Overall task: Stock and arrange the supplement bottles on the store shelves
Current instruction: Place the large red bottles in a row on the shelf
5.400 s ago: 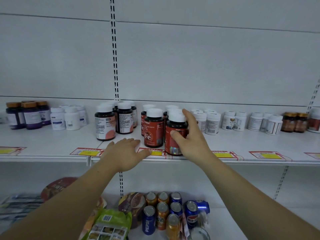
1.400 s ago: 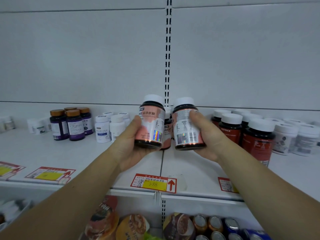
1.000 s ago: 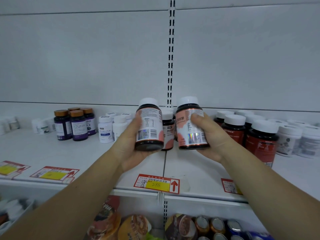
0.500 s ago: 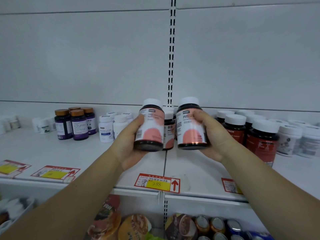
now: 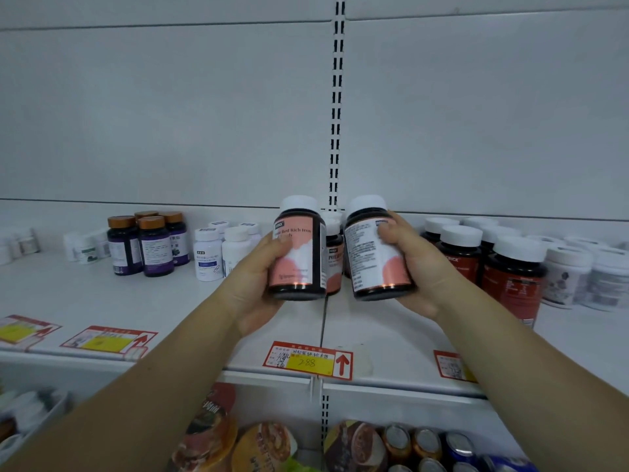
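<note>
lining a white shelf (image 5: pixel 102 301), supplement bottles (image 5: pixel 149 243) face grey panels (image 5: pixel 170 114).

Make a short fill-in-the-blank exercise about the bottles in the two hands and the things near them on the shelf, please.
1. The left hand grips the left pink-label bottle, the right hand grips the right pink-label bottle; both caps are ____.
2. The price tag between the forearms shows a red ____ pointing up.
3. The purple bottles stand to the ____ of both hands.
Missing words: white; arrow; left.
</note>
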Demonstrator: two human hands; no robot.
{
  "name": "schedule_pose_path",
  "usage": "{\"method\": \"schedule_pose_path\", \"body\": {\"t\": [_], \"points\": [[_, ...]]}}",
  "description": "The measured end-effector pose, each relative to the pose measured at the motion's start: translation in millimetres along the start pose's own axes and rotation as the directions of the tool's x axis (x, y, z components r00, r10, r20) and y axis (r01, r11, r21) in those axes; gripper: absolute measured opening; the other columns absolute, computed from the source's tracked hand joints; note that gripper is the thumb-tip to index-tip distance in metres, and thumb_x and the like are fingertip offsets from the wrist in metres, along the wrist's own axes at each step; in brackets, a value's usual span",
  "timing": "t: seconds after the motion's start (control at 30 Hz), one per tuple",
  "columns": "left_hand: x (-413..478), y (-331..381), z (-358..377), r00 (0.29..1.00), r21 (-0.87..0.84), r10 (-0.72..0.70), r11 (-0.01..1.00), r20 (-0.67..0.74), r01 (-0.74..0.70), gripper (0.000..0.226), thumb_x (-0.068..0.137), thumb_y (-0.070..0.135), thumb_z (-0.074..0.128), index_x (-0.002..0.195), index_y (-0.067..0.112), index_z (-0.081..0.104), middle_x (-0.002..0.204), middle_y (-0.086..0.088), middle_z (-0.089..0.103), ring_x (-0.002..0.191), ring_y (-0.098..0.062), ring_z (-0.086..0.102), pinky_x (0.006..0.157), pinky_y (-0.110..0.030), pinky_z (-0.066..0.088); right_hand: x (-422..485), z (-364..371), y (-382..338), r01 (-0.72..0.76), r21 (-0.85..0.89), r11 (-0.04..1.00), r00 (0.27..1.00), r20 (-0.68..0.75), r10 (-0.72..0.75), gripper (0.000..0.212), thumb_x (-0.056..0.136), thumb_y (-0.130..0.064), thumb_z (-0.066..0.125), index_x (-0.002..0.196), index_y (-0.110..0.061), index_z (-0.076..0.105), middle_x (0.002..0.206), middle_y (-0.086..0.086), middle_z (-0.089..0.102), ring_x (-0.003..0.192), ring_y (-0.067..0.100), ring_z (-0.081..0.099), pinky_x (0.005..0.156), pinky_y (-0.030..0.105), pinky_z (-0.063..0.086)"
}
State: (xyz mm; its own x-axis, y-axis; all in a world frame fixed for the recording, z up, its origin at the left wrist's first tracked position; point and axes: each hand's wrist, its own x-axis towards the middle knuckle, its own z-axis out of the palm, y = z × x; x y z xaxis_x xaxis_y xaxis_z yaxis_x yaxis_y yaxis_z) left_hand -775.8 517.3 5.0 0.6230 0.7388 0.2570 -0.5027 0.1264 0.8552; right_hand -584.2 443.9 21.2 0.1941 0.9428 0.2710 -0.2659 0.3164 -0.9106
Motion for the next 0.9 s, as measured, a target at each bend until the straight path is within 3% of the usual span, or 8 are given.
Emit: {"method": "schedule_pose_path", "body": {"t": [0.1,0.17,0.3,0.43,0.6,0.7,0.8,0.9], "points": [[1,-1,-5,0.999,0.085,0.016,0.996,0.040,-0.019,0.055,0.063,0.028,0.076,0.112,0.012,0.058,0.095,-0.008,0.071,0.086,-0.024,0.069,0.079,-0.039,0.058,0,-3,-2,0.005,-0.034,0.999,1.000,0.016,-0.005,0.064,0.068,-0.018,0.062,0.130,-0.012,0.049,0.110,0.014,0.066,0.092,0.030,0.066,0.078,0.046,0.054],[2,-2,-8,0.996,0.196,0.066,0.978,0.054,-0.075,0.062,0.059,0.013,0.073,0.118,0.013,0.054,0.098,-0.008,0.069,0.093,-0.028,0.065,0.086,-0.046,0.053,-2,-4,-2,0.107,-0.100,0.989,0.994,0.022,-0.105,0.071,0.056,-0.011,0.069,0.125,-0.016,0.053,0.111,0.014,0.065,0.098,0.032,0.064,0.081,0.047,0.054],[0,-3,-6,0.975,0.453,0.218,0.866,0.041,-0.213,0.077,0.061,-0.015,0.066,0.116,0.035,0.048,0.105,0.005,0.066,0.097,-0.008,0.065,0.083,-0.027,0.054,-10,-5,-5,0.332,-0.462,0.822,0.934,0.042,-0.354,0.080,0.046,-0.007,0.068,0.112,-0.048,0.048,0.106,-0.019,0.061,0.102,0.005,0.060,0.078,0.024,0.051],[-5,-3,0,0.961,0.538,0.267,0.802,0.064,-0.259,0.083,0.066,-0.027,0.061,0.112,0.040,0.045,0.112,0.014,0.058,0.090,0.011,0.061,0.073,-0.012,0.051,-17,0,-4,0.381,-0.578,0.721,0.912,0.108,-0.396,0.076,0.052,-0.003,0.062,0.110,-0.049,0.044,0.104,-0.024,0.054,0.095,-0.010,0.056,0.073,0.011,0.047],[-6,-1,0,0.952,0.521,0.300,0.804,0.063,-0.287,0.086,0.074,-0.017,0.063,0.119,0.053,0.041,0.119,0.021,0.059,0.105,0.000,0.060,0.077,-0.019,0.051,-19,0,-5,0.400,-0.564,0.722,0.908,0.135,-0.397,0.084,0.066,0.000,0.070,0.121,-0.054,0.035,0.109,-0.027,0.054,0.091,-0.016,0.057,0.070,0.005,0.045],[-7,-1,0,0.957,0.444,0.288,0.853,0.039,-0.274,0.078,0.084,0.003,0.062,0.124,0.062,0.031,0.123,0.005,0.062,0.104,-0.012,0.065,0.085,-0.035,0.053,-18,1,-6,0.383,-0.534,0.754,0.917,0.118,-0.382,0.074,0.092,-0.002,0.055,0.126,-0.058,0.022,0.108,-0.044,0.048,0.087,-0.026,0.053,0.071,-0.001,0.042],[-8,0,5,0.956,0.382,0.295,0.883,-0.003,-0.271,0.051,0.084,0.030,0.054,0.119,0.063,0.038,0.122,0.008,0.062,0.106,-0.017,0.061,0.091,-0.047,0.052,-17,7,-6,0.351,-0.559,0.751,0.920,0.053,-0.389,0.045,0.096,-0.034,0.049,0.118,-0.072,0.037,0.141,-0.026,0.040,0.126,-0.011,0.042,0.106,0.026,0.040],[-8,1,7,0.952,0.331,0.303,0.903,-0.036,-0.275,0.033,0.093,0.029,0.043,0.107,0.057,0.056,0.116,0.026,0.059,0.113,-0.016,0.061,0.094,-0.043,0.051,-16,6,-5,0.305,-0.551,0.777,0.934,0.012,-0.358,0.030,0.087,-0.051,0.049,0.112,-0.067,0.053,0.149,-0.013,0.039,0.136,0.010,0.038,0.114,0.043,0.031]]}}
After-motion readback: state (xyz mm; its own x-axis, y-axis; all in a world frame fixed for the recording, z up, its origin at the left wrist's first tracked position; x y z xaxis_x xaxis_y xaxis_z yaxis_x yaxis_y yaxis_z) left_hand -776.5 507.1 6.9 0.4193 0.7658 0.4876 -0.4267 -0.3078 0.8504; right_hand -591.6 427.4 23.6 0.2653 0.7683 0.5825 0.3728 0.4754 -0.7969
